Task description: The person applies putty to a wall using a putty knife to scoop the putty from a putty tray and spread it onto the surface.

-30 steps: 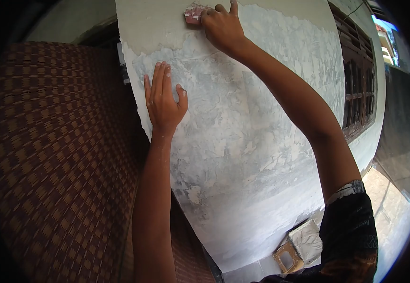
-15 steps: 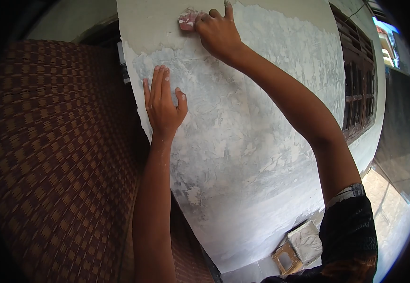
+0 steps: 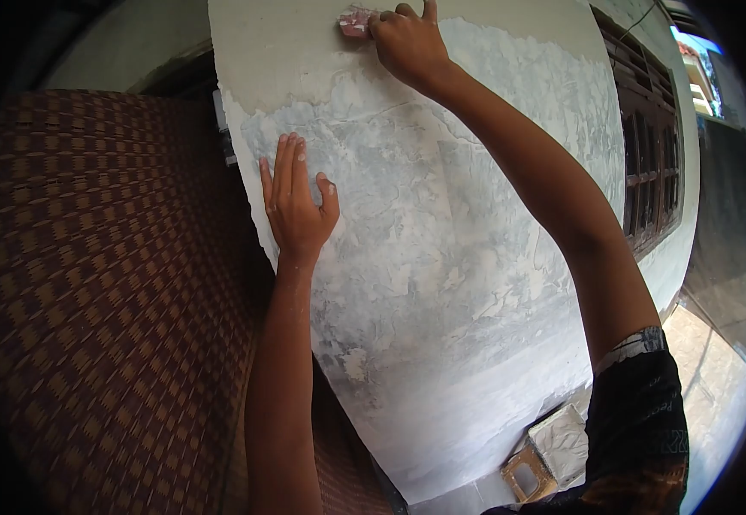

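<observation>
The right hand (image 3: 407, 43) is high up on the wall (image 3: 441, 257). Its fingers are curled and pinch a small pink piece (image 3: 356, 19), which it presses flat on the wall. The piece sticks out just to the left of the fingertips, at the very top of the view. It is too small to tell what it is made of.

The left hand (image 3: 297, 206) is lower down and well apart from the piece. It lies wide open, with its fingers straight and close together and its palm flat on the wall. It holds nothing. There is white dust on the fingers.

The wall is rough and patchy, grey and white in blotches, with a smoother pale band along the top. To the left hangs a brown cloth (image 3: 107, 300) with a woven check pattern. To the right is a dark wooden window (image 3: 647, 172). Down by the floor sits a small box (image 3: 529, 474). The right arm wears a dark sleeve (image 3: 639, 412).
</observation>
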A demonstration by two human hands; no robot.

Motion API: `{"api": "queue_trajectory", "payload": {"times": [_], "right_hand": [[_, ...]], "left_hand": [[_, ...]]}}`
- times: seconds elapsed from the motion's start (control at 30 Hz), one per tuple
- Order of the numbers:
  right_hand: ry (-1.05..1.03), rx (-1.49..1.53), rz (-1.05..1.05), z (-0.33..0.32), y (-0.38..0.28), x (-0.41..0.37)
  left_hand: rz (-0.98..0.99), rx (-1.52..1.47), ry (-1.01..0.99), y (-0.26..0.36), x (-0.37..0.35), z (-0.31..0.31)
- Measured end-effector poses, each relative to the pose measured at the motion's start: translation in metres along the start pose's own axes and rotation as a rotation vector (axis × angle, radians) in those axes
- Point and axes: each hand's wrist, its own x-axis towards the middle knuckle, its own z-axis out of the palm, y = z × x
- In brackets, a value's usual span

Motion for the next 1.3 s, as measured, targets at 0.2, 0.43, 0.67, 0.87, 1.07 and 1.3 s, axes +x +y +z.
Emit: {"api": "queue_trajectory", "payload": {"times": [0.2,0.43,0.67,0.87,1.07,1.3], "right_hand": [[0.039,0.088,-0.243,-0.032,-0.063,-0.083],[0.071,0.079,0.06,-0.013,0.007,-0.018],[-0.018,-0.013,-0.138,-0.027,-0.031,-0.094],[0.124,-0.006,0.039,-0.018,0.001,-0.041],[0.084,-0.06,-0.111,-0.011,-0.022,-0.067],[0.125,0.083,-0.023,-0.035,-0.027,-0.063]], "left_hand": [[-0.014,-0.02,-0.008,0.003,0.002,-0.004],[-0.003,-0.013,0.001,0.001,0.0,0.0],[-0.006,-0.027,-0.003,0.003,0.001,-0.003],[0.021,-0.007,-0.026,0.002,0.0,0.0],[0.032,-0.016,-0.014,0.002,0.001,-0.003],[0.025,-0.009,-0.026,0.002,0.001,-0.001]]}}
